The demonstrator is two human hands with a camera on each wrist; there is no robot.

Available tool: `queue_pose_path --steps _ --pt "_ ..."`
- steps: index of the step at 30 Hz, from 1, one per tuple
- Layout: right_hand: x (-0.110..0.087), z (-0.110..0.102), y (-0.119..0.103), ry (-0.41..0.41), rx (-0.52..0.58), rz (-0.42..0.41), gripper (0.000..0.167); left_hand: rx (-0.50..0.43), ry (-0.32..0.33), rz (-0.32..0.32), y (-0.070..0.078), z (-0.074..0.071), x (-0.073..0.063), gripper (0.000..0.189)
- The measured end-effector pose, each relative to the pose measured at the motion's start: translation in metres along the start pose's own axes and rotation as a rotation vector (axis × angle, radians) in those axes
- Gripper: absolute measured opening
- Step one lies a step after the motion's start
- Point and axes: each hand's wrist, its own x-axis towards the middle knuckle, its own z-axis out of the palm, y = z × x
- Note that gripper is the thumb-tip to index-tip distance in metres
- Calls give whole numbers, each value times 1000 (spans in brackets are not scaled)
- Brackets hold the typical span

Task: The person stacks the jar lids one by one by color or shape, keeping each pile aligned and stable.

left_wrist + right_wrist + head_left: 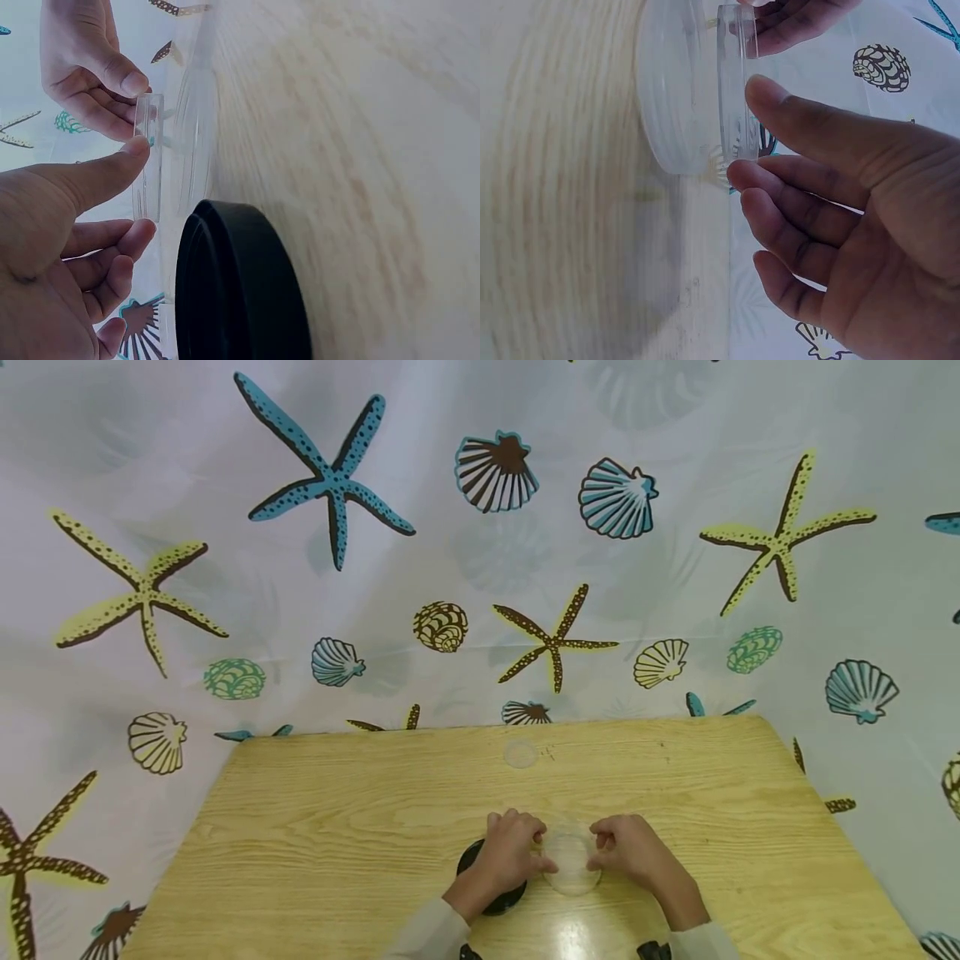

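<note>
A clear, shallow round plastic piece [147, 184] is pinched at its rim by both hands, one at each side. My left hand [512, 850] has its thumb and forefinger on the left edge. On the opposite edge, the right hand [633, 853] grips with thumb and forefinger, its other fingers loosely curled. Just below the held piece, a larger clear plastic dish [667, 97] sits on the table, a small gap between them. Under the left wrist lies a black round lid-like piece [259, 277], partly covered by that arm in the head view.
A small clear ring-like disc [520, 753] lies toward the back of the wood-grain table [337, 835]. Behind and around the table hangs a white cloth [420, 560] printed with starfish and shells.
</note>
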Motion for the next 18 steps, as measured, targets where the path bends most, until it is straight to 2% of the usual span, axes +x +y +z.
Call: queue_pose_path --steps 4,11,18 --pt "-2 1 4 1 -10 -36 43 8 3 7 1 4 1 48" --pt "-3 2 8 12 -7 -24 43 28 17 25 1 9 2 45" --pt "-5 1 10 28 1 -47 44 16 13 18 4 8 1 48"
